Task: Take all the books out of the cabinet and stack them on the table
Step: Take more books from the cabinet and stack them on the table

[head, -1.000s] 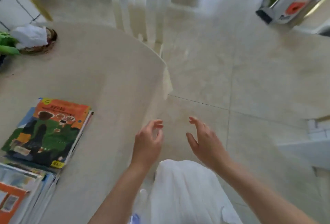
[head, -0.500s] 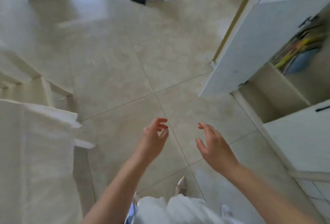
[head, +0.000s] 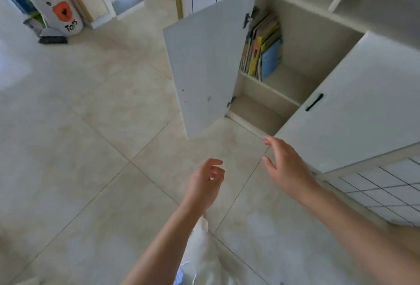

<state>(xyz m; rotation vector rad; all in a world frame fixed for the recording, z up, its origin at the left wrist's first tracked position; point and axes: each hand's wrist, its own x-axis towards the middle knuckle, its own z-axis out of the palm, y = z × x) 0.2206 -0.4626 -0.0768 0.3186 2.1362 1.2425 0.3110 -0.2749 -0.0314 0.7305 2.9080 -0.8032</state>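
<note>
Head view looks down on a pale tiled floor (head: 86, 139) and a white cabinet (head: 302, 41) at the upper right. Readable writing is only in one place: a round white bin (head: 56, 9) at the upper left carries an orange patch with a small black heart, and under it the word "Toys" in black letters. On the covers of the books I cannot read any title, they are too small and a little blurred. The books (head: 261, 50) stand upright on the upper shelf of the open compartment, pressed to its left side, just behind the open door (head: 204, 57); I see yellow, orange and green spines and one light blue cover on the right end of the row. The lower shelf (head: 256, 114) under them shows only its bare board. A second door (head: 354, 102) at the right is closed and has a thin black handle (head: 314, 102). Both hands are low in the picture, above the floor and well apart from the books. The left hand (head: 204, 182) holds nothing, its fingers (head: 216, 171) are loosely curled toward the palm. The right hand (head: 286, 166) also holds nothing; its fingers (head: 271, 141) are nearly straight and a little spread, with the tips near the bottom corner of the closed door, below the open compartment. White clothing (head: 204, 262) of the person shows between the two forearms at the bottom edge.
</note>
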